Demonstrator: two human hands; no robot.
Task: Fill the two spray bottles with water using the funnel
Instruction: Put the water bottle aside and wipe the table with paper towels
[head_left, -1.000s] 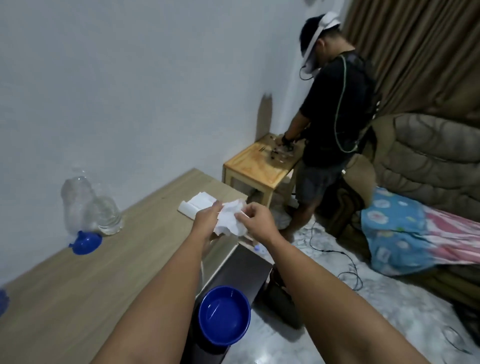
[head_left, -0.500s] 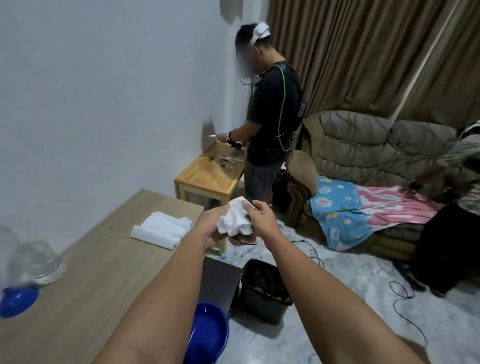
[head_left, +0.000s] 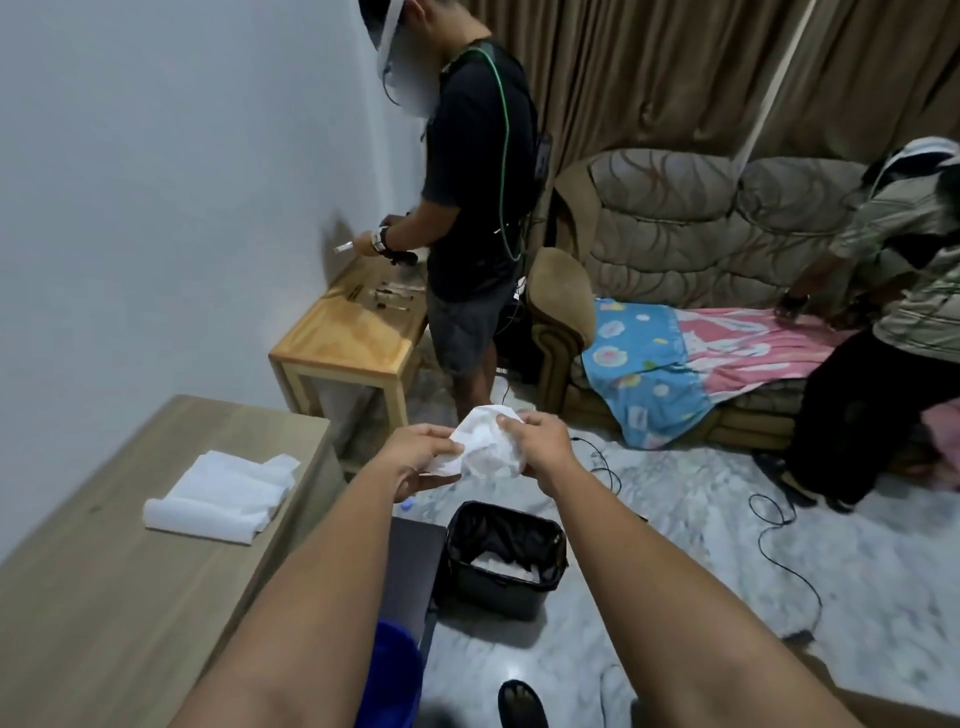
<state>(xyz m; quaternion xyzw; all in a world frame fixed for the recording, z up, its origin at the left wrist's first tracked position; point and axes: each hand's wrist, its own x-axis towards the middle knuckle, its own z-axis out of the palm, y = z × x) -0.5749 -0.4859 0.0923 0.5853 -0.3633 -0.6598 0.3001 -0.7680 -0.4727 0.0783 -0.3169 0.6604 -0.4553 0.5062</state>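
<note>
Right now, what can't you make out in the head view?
- Spray bottles and funnel: outside the frame, fill state unknown.
- Blue basin: mostly hidden by the left forearm and cut by the bottom edge.
- Left hand and right hand grip the crumpled tissue; whether it is wet is unreadable.
- Black bin: contents dim, only pale scraps show.

Two hands, left hand (head_left: 415, 457) and right hand (head_left: 540, 447), share one crumpled tissue (head_left: 485, 449). One tissue stack (head_left: 223, 483), one black bin (head_left: 504, 556), one wooden side table (head_left: 343, 338), one sofa (head_left: 675, 234), two other people.
</note>
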